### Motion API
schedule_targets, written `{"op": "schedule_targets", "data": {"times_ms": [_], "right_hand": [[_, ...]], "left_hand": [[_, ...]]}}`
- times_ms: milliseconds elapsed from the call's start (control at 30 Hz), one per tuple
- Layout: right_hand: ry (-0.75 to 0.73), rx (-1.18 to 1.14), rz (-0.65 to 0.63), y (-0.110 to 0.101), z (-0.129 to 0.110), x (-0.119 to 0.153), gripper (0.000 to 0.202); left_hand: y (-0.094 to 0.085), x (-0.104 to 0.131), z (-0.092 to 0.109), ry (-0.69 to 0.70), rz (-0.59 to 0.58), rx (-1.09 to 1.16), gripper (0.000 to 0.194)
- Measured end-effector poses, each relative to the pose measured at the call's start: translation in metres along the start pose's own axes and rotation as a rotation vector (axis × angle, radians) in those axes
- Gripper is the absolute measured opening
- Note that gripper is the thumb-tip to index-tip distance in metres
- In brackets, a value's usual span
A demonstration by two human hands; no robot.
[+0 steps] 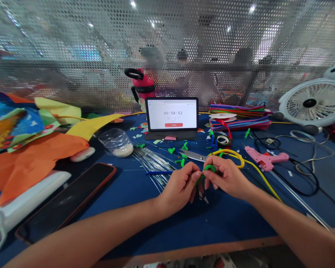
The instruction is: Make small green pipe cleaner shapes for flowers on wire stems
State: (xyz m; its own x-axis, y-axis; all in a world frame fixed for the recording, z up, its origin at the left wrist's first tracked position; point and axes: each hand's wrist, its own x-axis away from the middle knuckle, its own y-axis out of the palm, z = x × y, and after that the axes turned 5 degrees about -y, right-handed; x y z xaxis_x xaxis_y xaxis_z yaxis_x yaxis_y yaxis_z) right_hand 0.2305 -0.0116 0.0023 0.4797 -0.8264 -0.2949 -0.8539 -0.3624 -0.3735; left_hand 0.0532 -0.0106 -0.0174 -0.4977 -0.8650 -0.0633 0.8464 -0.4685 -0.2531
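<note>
A short green pipe cleaner (209,168), bent into a small loop, is pinched between both hands above the table. My left hand (182,183) is closed with thumb and forefinger on one end of it. On the other side, my right hand (226,176) is closed around the loop. Just behind them lie scissors (194,155), their handles partly hidden by my right hand. Several small bent green pieces (185,146) are scattered beyond my fingers. To the left, a bundle of thin silvery wires (156,163) spreads out, with a blue stick (159,172) across it.
A tablet (173,113) showing a timer stands at the back. Pink glue gun (266,158), yellow cable (258,169), pipe cleaner bundles (240,123) and a fan (309,103) are on the right. Leftward are a plastic cup (115,141), a phone (69,199) and orange sheets (41,152).
</note>
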Motion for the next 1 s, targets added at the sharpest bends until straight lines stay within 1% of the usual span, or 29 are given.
{"op": "schedule_targets", "data": {"times_ms": [167,267,400,467,533,633,767,867,1000], "right_hand": [[0.012,-0.034,0.01,-0.0003,0.0007,-0.001,0.014],[0.017,-0.033,0.006,0.0003,0.0013,-0.002,0.014],[0.037,-0.072,0.0,0.0028,0.0041,-0.0026,0.017],[0.026,-0.099,-0.007,0.0036,0.0056,-0.0024,0.018],[0.008,-0.109,-0.023,0.0031,0.006,-0.0021,0.017],[-0.016,-0.051,-0.047,-0.0003,0.0042,-0.0017,0.015],[-0.021,0.047,-0.056,-0.0047,0.0016,-0.0023,0.012],[0.009,0.017,-0.054,-0.0044,0.002,-0.0034,0.011],[0.05,-0.014,-0.046,-0.0014,0.004,-0.0039,0.009]], "left_hand": [[-0.0075,-0.0011,-0.0007,0.181,0.037,-0.363,0.015],[-0.01,-0.0018,0.0001,0.254,0.055,-0.475,0.012],[-0.0092,-0.0023,0.002,0.205,0.059,-0.438,0.016],[-0.0085,-0.0025,0.0032,0.182,0.058,-0.381,0.018],[-0.0081,-0.0028,0.0042,0.16,0.031,-0.309,0.021],[-0.0077,-0.0034,0.0049,0.102,-0.011,-0.209,0.024],[-0.0068,-0.0046,0.0035,0.027,-0.018,-0.127,0.026],[-0.0073,-0.0054,0.0014,0.052,-0.013,-0.16,0.025],[-0.0099,-0.0063,0.0002,0.122,0.033,-0.294,0.023]]}}
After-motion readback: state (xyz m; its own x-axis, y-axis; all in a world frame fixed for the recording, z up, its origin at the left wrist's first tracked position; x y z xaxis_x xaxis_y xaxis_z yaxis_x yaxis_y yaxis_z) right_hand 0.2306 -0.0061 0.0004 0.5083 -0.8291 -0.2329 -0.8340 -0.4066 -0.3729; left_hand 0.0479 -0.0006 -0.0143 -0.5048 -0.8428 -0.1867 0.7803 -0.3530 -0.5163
